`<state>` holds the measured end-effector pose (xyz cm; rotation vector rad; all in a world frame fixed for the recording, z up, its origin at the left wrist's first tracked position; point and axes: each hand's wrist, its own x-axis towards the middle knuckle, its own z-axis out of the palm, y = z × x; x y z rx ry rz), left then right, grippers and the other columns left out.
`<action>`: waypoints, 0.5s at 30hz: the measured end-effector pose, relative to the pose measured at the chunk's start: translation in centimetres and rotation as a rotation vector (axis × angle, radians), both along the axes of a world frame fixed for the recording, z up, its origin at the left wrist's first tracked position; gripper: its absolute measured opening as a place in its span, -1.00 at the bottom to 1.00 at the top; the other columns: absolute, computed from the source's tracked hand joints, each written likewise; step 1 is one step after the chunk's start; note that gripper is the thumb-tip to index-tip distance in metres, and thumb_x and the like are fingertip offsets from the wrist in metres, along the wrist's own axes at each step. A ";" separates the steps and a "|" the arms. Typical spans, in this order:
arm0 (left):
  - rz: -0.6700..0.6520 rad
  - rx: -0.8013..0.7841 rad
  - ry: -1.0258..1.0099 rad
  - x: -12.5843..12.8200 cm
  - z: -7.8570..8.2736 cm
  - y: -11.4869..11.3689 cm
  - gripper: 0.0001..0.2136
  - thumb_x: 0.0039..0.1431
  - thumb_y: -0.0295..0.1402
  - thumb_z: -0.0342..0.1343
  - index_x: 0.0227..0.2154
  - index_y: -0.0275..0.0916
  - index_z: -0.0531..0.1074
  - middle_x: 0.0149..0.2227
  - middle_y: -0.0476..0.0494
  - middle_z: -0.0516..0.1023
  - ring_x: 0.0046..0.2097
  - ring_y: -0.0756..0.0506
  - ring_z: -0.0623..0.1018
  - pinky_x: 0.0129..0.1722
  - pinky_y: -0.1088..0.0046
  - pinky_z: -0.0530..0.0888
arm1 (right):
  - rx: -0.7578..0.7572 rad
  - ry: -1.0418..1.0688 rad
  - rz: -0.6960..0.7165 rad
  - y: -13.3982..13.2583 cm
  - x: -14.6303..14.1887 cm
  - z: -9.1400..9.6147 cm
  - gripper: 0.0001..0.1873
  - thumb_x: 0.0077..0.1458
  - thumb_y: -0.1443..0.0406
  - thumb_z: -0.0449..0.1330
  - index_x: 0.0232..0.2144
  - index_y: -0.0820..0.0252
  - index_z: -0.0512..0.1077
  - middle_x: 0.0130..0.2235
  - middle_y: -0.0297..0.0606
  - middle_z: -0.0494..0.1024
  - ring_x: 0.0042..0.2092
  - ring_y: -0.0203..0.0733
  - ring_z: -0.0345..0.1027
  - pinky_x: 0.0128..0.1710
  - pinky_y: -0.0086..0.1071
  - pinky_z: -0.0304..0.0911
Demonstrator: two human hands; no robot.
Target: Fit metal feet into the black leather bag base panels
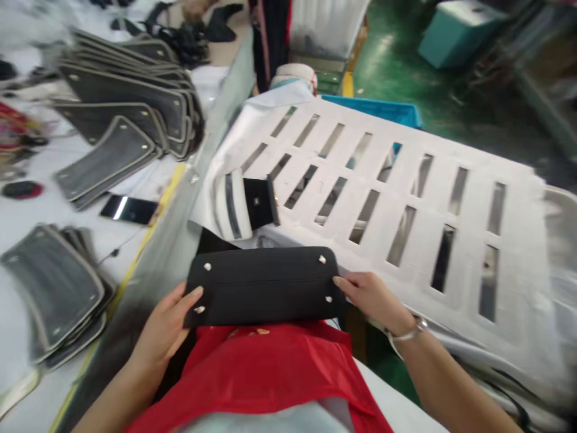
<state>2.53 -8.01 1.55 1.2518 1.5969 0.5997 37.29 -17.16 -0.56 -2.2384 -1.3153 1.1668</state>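
A black rectangular bag base panel (265,288) with rounded corners lies across the red apron (270,367), just above my lap. Small silver studs sit near its corners, and a seam line runs along its middle. At its left end my left hand (169,322) grips the edge, thumb on top beside a stud. My right hand (372,300) pinches the right edge between thumb and fingers; the fingers underneath are hidden. Just beyond the panel is a white roll with a dark stripe (233,204), and a small black piece (261,202) adjoins it.
On the left table, dark grey trimmed panels lie in an upper stack (130,90) and a lower stack (54,288). A phone (129,208) rests near the yellow-taped edge. To the right stretches a white slotted board (383,174), with a blue bin (374,110) behind it.
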 end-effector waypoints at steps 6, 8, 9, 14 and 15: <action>-0.207 -0.124 -0.103 -2.5 -0.4 1.8 -0.66 0.07 -0.05 0.08 -0.35 -0.28 0.40 -0.44 -0.04 0.46 -0.44 0.00 0.44 -0.44 0.53 0.40 | -0.094 -0.006 -0.040 0.9 -0.2 -0.2 -0.43 -0.07 -0.17 -0.06 -0.71 0.18 0.12 -0.71 -0.37 0.10 -0.62 -0.38 -0.10 -0.62 -0.42 -0.16; -0.266 -0.083 0.030 -3.1 -0.6 2.1 -0.65 0.08 -0.04 0.04 -0.49 -0.28 0.34 -0.57 0.04 0.34 -0.56 0.04 0.33 -0.59 0.58 0.28 | -0.078 -0.032 -0.052 0.7 -0.2 -0.7 -0.41 -0.09 -0.20 -0.04 -0.72 0.18 0.10 -0.71 -0.36 0.08 -0.62 -0.38 -0.10 -0.61 -0.42 -0.15; -0.289 -0.066 0.064 -3.3 -0.7 2.2 -0.64 0.09 -0.03 0.02 -0.54 -0.27 0.29 -0.62 0.06 0.28 -0.59 0.06 0.28 -0.62 0.59 0.21 | -0.072 -0.038 -0.056 0.5 0.0 -1.1 -0.40 -0.09 -0.21 -0.04 -0.72 0.18 0.10 -0.71 -0.37 0.08 -0.62 -0.37 -0.10 -0.61 -0.42 -0.15; -0.335 -0.004 -0.011 -3.6 -0.5 2.7 -0.60 0.12 -0.04 -0.03 -0.63 -0.27 0.18 -0.64 0.07 0.15 -0.56 0.07 0.19 -0.59 0.58 0.13 | -0.129 0.018 -0.098 0.0 0.6 -2.3 -0.39 -0.07 -0.23 -0.01 -0.68 0.16 0.08 -0.69 -0.40 0.04 -0.60 -0.36 -0.13 -0.59 -0.39 -0.18; -0.329 -0.010 -0.050 -3.6 -0.5 2.8 -0.59 0.13 -0.04 -0.04 -0.62 -0.27 0.18 -0.63 0.07 0.15 -0.55 0.07 0.19 -0.58 0.58 0.14 | -0.138 0.016 -0.101 0.0 0.5 -2.3 -0.39 -0.07 -0.23 -0.01 -0.67 0.16 0.09 -0.68 -0.40 0.04 -0.60 -0.36 -0.13 -0.58 -0.39 -0.18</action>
